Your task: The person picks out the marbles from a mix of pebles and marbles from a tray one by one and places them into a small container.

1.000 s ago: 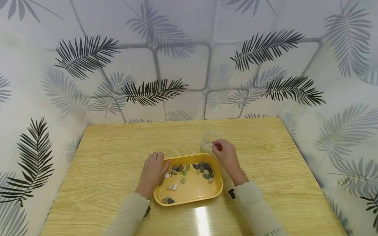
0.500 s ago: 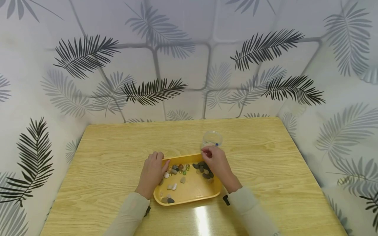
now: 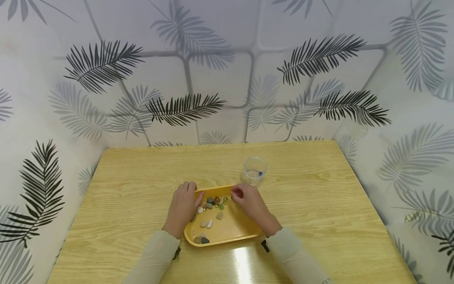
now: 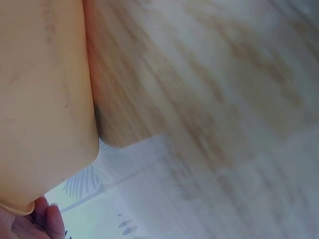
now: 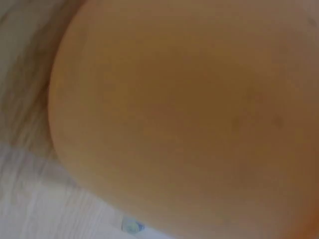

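Observation:
A yellow plastic tray (image 3: 227,236) lies on the table with pebbles and glass beads in it. My left hand (image 3: 182,209) grips its far left corner, thumb inside and fingers over the rim; in the left wrist view the fingers (image 4: 50,219) curl at the tray's edge. My right hand (image 3: 251,203) hovers over the tray's right end, fingers loosely bent, and nothing shows between them. It hides the dark pebbles there. Green and amber beads (image 3: 221,206) lie just left of its fingertips. Behind it stands a clear round cup (image 3: 248,173) holding a blue bead (image 3: 260,173).
White pebbles (image 3: 209,223) lie in the tray's left half, with dark ones (image 3: 204,240) at the near left corner. The wooden table (image 3: 142,169) runs back to a leaf-patterned curtain (image 3: 220,86). The tray's outer wall (image 5: 184,119) fills most of the right wrist view.
My right hand has moved from the cup leftward and nearer, over the tray. The blue bead has come into sight in the cup. My left hand has stayed on the tray's corner.

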`<move>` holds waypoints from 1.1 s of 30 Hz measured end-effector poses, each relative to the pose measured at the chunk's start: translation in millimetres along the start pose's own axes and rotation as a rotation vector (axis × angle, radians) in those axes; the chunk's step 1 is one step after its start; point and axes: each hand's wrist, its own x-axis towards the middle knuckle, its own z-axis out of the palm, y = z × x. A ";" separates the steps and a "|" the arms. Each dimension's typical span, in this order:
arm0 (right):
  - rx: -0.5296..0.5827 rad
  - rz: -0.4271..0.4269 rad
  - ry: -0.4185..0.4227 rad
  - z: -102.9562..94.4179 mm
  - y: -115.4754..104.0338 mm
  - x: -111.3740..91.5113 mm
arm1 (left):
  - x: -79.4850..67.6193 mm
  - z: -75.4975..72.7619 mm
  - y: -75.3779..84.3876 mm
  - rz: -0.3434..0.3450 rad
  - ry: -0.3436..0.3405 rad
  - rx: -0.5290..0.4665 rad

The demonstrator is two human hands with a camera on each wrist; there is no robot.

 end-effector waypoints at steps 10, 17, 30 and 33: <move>-0.050 0.013 -0.099 14.7 -5.7 -1.8 | 0.3 -0.7 1.5 0.000 0.007 -0.005; -0.057 0.054 -0.197 26.1 -5.6 -2.9 | 0.3 -1.8 2.1 -0.012 -0.011 -0.020; -0.047 0.097 -0.269 43.1 -6.3 -2.5 | -0.5 1.4 -0.5 -0.025 -0.006 -0.036; -0.061 0.087 -0.259 45.0 -5.9 -2.0 | -0.2 2.0 -0.7 -0.029 -0.004 -0.042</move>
